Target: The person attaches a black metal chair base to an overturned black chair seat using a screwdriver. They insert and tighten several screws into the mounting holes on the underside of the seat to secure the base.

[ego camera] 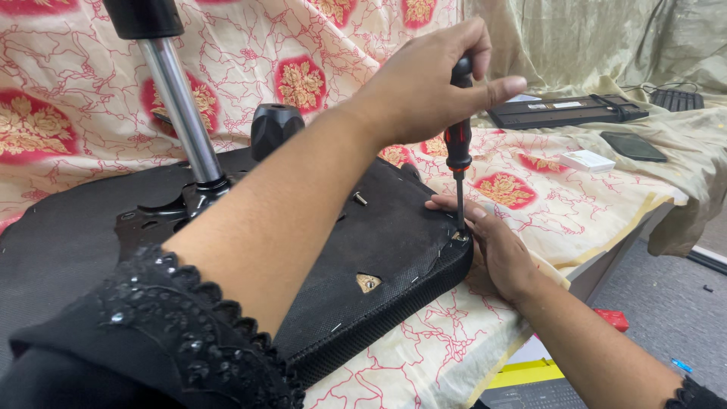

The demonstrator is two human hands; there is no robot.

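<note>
Head view: an upturned black chair seat [379,235] lies on the tabletop [606,220], which is draped in a cream cloth [545,204] with red floral medallions. The seat's chrome gas-lift column [180,106] stands upright from the black mechanism plate [163,212], left of centre.

Left hand [432,83], arm in a black lace-cuffed sleeve [174,333], reaches across the seat. Its grip is closed around the top of a screwdriver [458,140] with a black and red handle; thumb stretched out to the right. The tool is held upright, tip down at the seat's far right corner.

Right hand [496,242] lies just beside that corner, fingers [454,206] flat on the seat edge and touching the spot where the tip meets the fabric. Its grip holds nothing; it presses rather than clasps.

A loose screw [360,198] lies on the seat underside, apart from the tip. A small tear [369,282] in the black lining shows tan beneath.

Further back on the tabletop: a long black flat device [568,111], a dark phone [633,146], a small white box [587,160], a keyboard [676,98]. A black knob-like part [274,127] stands behind the forearm.
</note>
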